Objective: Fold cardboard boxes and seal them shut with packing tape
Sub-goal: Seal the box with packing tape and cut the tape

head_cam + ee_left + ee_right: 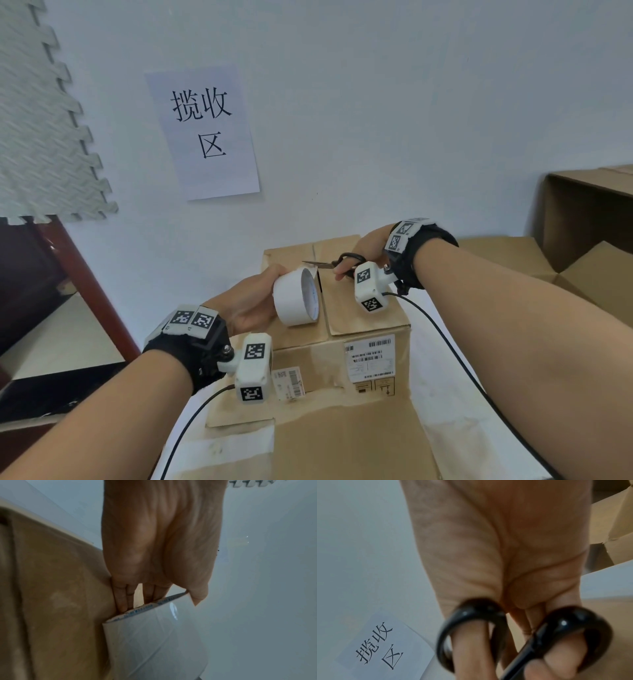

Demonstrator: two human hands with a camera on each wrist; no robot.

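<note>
Left hand (246,301) grips tape (296,296) mid-frame over box (359,308); right hand (368,251) fingers through scissors (334,263), blades pointing left, just above roll.

A brown cardboard box (359,308) is sitting at the lower centre of the head view, its two top flaps lying closed and meeting along a seam running away from the camera. White barcode labels are showing on its near side. A wide roll of white packing tape (297,297) is hovering over the box's left flap, tilted with its open core facing right; in the left wrist view the roll (154,635) is filling the lower centre. Black-handled scissors (337,263) are pointing left above the seam, blades nearly together, just above the roll.
</note>
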